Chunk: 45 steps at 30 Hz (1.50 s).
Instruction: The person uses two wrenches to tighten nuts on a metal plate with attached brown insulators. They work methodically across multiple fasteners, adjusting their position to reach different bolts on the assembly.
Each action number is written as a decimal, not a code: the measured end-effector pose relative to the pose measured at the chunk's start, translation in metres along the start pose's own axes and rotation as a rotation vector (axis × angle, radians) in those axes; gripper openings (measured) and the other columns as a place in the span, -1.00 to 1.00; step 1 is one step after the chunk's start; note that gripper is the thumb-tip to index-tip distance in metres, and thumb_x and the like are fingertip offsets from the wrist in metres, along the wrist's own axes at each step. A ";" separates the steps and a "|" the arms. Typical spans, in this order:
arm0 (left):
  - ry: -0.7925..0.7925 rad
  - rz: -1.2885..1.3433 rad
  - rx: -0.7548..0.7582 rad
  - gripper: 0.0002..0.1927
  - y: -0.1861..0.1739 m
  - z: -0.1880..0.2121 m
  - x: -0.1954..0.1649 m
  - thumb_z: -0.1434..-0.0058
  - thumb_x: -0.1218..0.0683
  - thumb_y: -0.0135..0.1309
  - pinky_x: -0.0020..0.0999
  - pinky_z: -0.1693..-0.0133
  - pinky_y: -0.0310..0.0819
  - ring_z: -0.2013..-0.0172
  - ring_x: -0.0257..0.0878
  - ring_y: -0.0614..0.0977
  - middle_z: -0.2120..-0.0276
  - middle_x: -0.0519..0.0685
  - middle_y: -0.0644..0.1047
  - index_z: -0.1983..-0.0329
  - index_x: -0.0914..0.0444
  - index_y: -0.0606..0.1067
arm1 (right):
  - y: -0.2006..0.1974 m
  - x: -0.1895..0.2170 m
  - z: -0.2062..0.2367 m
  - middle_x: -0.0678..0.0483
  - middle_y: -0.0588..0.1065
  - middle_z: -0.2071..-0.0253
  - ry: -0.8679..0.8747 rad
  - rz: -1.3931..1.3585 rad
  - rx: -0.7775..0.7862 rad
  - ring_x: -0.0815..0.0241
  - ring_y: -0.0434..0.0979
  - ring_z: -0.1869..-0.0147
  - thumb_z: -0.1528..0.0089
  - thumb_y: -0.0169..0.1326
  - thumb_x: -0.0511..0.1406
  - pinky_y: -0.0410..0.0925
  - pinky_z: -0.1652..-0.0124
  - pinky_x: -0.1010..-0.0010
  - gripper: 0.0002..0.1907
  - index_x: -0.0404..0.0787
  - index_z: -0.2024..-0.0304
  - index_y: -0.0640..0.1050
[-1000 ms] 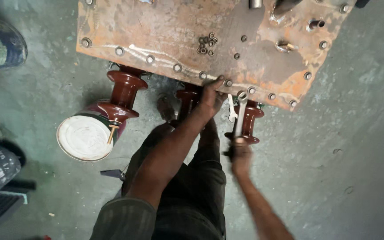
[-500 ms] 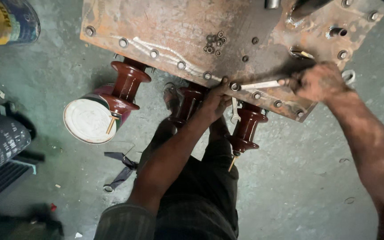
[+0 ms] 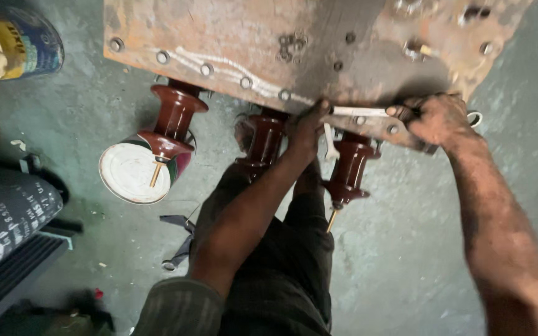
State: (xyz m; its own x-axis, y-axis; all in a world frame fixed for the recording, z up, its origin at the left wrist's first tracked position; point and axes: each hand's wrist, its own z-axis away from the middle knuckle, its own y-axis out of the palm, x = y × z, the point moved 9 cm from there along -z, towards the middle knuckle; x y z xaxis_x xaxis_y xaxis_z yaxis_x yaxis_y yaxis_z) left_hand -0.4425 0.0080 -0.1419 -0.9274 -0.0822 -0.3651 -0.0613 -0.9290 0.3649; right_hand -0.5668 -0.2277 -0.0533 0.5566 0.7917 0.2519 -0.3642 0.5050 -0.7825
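At the upper left of the frame a yellow and blue container (image 3: 14, 43) lies on the grey-green floor (image 3: 406, 261), and below it, at the left edge, a dark cylinder (image 3: 1, 218) rests over a black grille. Right of these, a round white can lid (image 3: 129, 174) sits on the floor under the first of three dark red ribbed insulators (image 3: 172, 121), which hangs from the underside of a large rusty metal plate (image 3: 219, 31) that fills the top of the frame, with a row of bolt heads and a pale bead of sealant along its near edge. Low in the middle, a pair of pliers (image 3: 179, 239) lies on the floor beside the person's dark trousers. The second insulator (image 3: 263, 140) is at the centre, partly behind the left hand (image 3: 306, 127), whose fingers are curled against the plate's edge at one end of a silver spanner (image 3: 359, 112); whether they pinch the bolt or only steady it cannot be told. The spanner lies flat along the plate's near edge, right of centre. The third insulator (image 3: 349, 168) hangs just beneath it, its thin brass rod pointing down. At the upper right, the right hand (image 3: 437, 118) is closed in a fist around the spanner's other end.
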 end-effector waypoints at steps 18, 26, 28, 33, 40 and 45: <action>-0.167 0.100 0.378 -0.65 0.020 -0.019 0.022 -0.20 0.05 0.25 -0.27 0.12 0.43 0.19 -0.26 0.56 0.23 -0.14 0.56 -0.05 0.16 0.58 | 0.133 0.157 0.156 -0.09 0.51 0.45 0.649 -0.907 -0.419 0.08 0.46 0.41 -0.44 -0.06 -0.09 0.37 0.32 0.21 -0.62 -0.16 0.07 0.69; -0.101 0.109 0.168 -0.62 -0.002 -0.007 0.013 -0.15 -0.01 0.32 -0.38 0.17 0.38 0.30 -0.42 0.48 0.27 -0.26 0.55 -0.04 0.06 0.58 | -0.007 0.008 0.047 -0.10 0.61 0.12 0.115 0.258 0.164 -0.15 0.63 0.07 -0.15 0.13 -0.08 0.47 0.05 0.02 -0.59 0.01 -0.03 0.62; -0.066 0.091 0.138 -0.69 -0.004 -0.001 0.008 -0.11 0.00 0.32 -0.35 0.17 0.47 0.26 -0.38 0.61 0.29 -0.19 0.61 0.09 0.11 0.57 | -0.035 0.011 0.012 0.01 0.64 0.11 -0.033 0.407 0.292 0.00 0.67 0.05 -0.13 0.11 -0.11 0.49 -0.02 0.11 -0.58 0.14 -0.05 0.64; 0.149 0.151 0.101 -0.80 -0.003 -0.001 0.002 -0.21 0.04 0.35 -0.48 0.42 0.31 0.42 -0.44 0.50 0.38 -0.22 0.57 0.14 0.16 0.63 | -0.077 0.038 -0.041 0.03 0.67 0.23 -0.125 0.461 0.384 0.08 0.68 0.10 -0.19 0.00 -0.20 0.47 -0.04 0.14 -0.46 0.41 -0.20 0.58; 0.262 0.100 0.064 -0.79 -0.005 0.000 -0.001 -0.23 0.01 0.33 -0.46 0.42 0.39 0.40 -0.40 0.55 0.34 -0.16 0.60 0.18 0.20 0.61 | -0.042 0.041 0.001 0.04 0.64 0.08 -0.137 0.247 0.192 0.03 0.65 0.00 -0.22 0.05 -0.11 0.46 -0.04 0.16 -0.57 0.24 -0.16 0.60; 0.252 0.010 -0.016 -0.73 -0.005 0.007 -0.012 -0.21 0.00 0.33 -0.44 0.38 0.42 0.37 -0.40 0.55 0.28 -0.15 0.60 0.11 0.21 0.59 | -0.015 0.021 0.010 0.08 0.62 -0.04 -0.028 0.141 0.223 -0.01 0.61 -0.08 -0.36 -0.08 0.06 0.43 -0.06 0.14 -0.58 0.17 -0.16 0.58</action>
State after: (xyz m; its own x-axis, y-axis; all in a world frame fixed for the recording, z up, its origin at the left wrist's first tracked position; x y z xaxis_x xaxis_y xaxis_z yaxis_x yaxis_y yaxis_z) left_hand -0.4339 0.0158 -0.1331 -0.8067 -0.1767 -0.5639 -0.0446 -0.9333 0.3563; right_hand -0.5574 -0.2146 -0.0305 0.4688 0.8674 0.1670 -0.5941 0.4495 -0.6670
